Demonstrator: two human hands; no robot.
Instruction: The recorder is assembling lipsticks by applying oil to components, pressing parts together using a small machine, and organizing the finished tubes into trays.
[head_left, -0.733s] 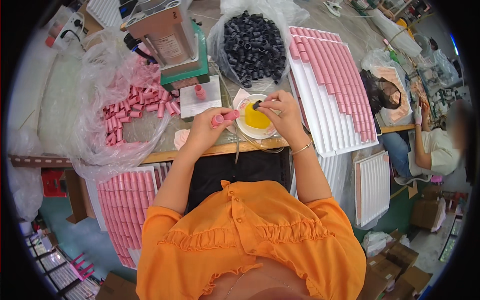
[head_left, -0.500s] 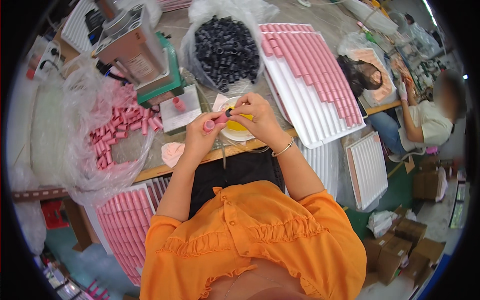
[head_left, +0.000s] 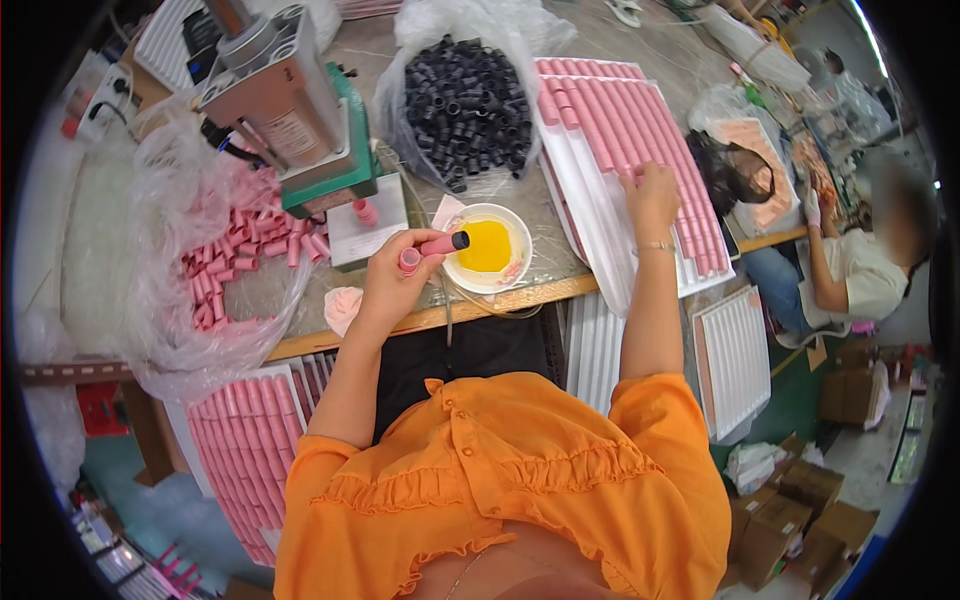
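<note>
My left hand [head_left: 392, 278] is closed around two short pink tubes. One tube [head_left: 436, 246] points right and has a black ring [head_left: 460, 240] in its end; the other pink tube [head_left: 409, 260] shows its open mouth near my thumb. Just right of these is a white bowl [head_left: 520, 243] with yellow contents [head_left: 485, 246]. My right hand [head_left: 655, 193] reaches over a white ridged tray [head_left: 595, 225] on the right. Its fingers are pinched at the lower end of the rows of pink tubes [head_left: 640, 120]; what lies between them is hidden.
A clear bag of black rings [head_left: 468, 115] stands at the back. Left are a press machine [head_left: 285, 120] with a pink tube [head_left: 364, 211] on its base and a bag of loose pink tubes [head_left: 240, 245]. A person [head_left: 850, 250] sits at the far right.
My right hand has left the black-ringed tube and moved right to the tray. My left hand still holds the two tubes, and the bowl is now uncovered to view.
</note>
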